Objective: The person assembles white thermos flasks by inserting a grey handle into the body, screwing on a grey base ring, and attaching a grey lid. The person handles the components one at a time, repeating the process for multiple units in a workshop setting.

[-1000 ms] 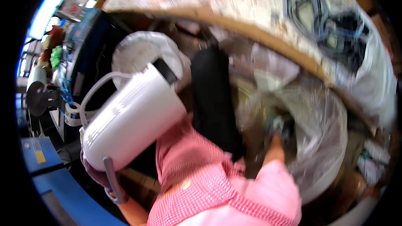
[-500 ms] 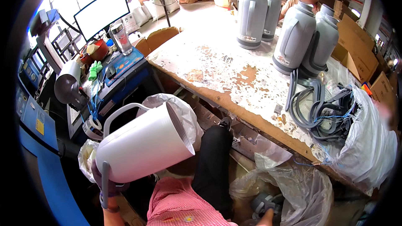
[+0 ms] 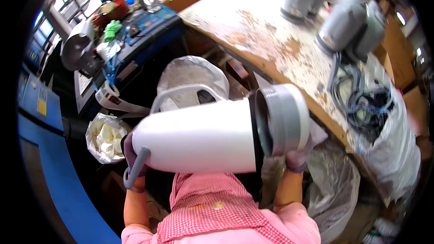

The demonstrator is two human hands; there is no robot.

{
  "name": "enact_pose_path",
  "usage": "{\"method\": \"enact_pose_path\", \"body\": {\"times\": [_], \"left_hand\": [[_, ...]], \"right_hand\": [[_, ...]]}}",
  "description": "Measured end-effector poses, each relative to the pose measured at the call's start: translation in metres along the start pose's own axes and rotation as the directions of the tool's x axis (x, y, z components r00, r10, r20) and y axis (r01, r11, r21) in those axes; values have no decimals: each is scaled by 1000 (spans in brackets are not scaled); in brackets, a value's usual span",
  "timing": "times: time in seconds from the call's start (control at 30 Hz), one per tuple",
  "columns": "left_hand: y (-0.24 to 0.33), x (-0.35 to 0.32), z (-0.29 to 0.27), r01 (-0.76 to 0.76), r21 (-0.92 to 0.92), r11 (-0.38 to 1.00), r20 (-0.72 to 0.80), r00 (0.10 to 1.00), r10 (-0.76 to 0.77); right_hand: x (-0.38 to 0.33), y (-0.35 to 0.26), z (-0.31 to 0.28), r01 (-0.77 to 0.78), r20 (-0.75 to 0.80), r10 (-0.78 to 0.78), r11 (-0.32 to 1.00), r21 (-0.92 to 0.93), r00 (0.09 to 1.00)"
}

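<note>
We hold a white jug body (image 3: 199, 138) lying on its side above our lap, below the edge of the worn workbench (image 3: 266, 40); it is smooth and rounded, with a white loop handle on top and a grey threaded ring (image 3: 282, 119) at its open mouth, which points to our right. Our left hand (image 3: 131, 153), gloved, cups the rounded base beside a grey hook-shaped piece (image 3: 135, 167), while our right hand (image 3: 298, 156) presses up under the ring. The jug hides most of both hands, so we cannot tell how the fingers lie.
</note>
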State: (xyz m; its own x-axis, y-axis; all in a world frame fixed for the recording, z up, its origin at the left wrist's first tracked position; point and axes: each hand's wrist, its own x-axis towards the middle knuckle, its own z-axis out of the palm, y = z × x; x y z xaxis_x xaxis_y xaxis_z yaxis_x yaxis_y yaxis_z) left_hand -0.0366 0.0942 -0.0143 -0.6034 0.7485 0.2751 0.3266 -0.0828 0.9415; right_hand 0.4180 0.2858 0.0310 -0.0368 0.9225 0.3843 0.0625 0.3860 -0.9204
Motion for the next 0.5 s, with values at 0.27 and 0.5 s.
{"method": "enact_pose_path", "body": {"times": [0.27, 0.5], "left_hand": [[-29, -9, -47, 448, -497, 744, 242, 894, -377], [-4, 16, -52, -104, 135, 985, 611, 792, 0]], "right_hand": [[6, -34, 73, 479, 212, -473, 877, 21, 855], [3, -64, 80, 669, 229, -661, 742, 53, 715]]}}
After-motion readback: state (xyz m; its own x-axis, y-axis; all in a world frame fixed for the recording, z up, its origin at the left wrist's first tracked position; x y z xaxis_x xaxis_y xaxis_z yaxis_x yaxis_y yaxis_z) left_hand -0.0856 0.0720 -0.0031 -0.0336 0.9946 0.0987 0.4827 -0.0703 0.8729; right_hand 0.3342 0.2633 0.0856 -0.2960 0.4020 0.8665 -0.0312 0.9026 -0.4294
